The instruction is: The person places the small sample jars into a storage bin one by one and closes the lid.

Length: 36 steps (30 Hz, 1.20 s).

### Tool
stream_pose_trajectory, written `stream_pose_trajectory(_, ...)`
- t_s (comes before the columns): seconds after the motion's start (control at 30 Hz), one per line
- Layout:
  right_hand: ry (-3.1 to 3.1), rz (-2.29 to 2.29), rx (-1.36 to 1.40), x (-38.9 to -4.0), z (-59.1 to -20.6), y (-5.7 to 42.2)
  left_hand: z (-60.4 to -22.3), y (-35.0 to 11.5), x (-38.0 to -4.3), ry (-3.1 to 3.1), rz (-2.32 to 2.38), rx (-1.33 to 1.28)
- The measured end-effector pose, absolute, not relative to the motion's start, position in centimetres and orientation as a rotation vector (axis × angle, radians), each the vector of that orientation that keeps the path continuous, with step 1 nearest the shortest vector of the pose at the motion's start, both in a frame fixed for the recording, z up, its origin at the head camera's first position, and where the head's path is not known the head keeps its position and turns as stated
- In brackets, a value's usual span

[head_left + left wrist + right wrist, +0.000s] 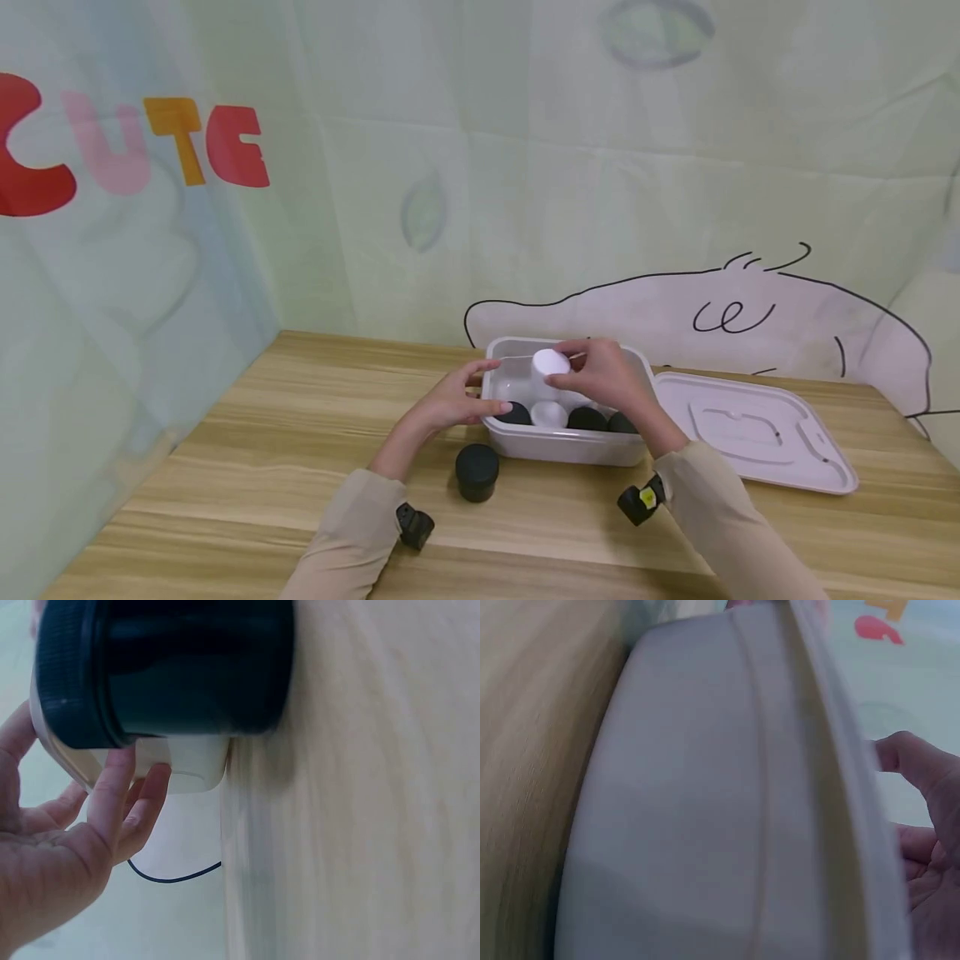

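A white plastic box stands on the table with several round-topped containers in it: black ones and a white one along the near side. My right hand pinches a white cylindrical jar between thumb and fingers, above the box's interior. At the box's left end, my left hand holds the rim, with fingers against the outer wall in the left wrist view. A lidded black jar stands upright on the table, just in front of the box's left corner. The right wrist view shows mostly the box's side.
To the right of the box lies its white lid, flat on the wooden table. A printed cloth backdrop hangs behind the table and along its left side. Each forearm wears a small black camera.
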State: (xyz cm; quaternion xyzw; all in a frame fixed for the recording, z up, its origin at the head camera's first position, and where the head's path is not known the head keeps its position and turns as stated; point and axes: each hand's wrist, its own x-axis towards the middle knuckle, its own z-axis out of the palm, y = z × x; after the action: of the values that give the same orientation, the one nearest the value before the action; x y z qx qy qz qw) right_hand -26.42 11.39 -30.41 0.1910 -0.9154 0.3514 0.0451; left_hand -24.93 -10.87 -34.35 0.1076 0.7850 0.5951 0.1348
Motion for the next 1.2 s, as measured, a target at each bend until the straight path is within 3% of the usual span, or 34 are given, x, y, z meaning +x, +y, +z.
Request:
stream_pose_trajectory(0.53,-2.826,0.892,0.781,-28.5,-33.0,10.7,-34.2,-10.7,-24.8,2.267,1.738,0.317)
stream_pose_trajectory(1.2,-2.914,0.909,0.713,-27.4,-32.3,12.2,-34.1,-10.7,-24.6,2.306,1.714,0.288)
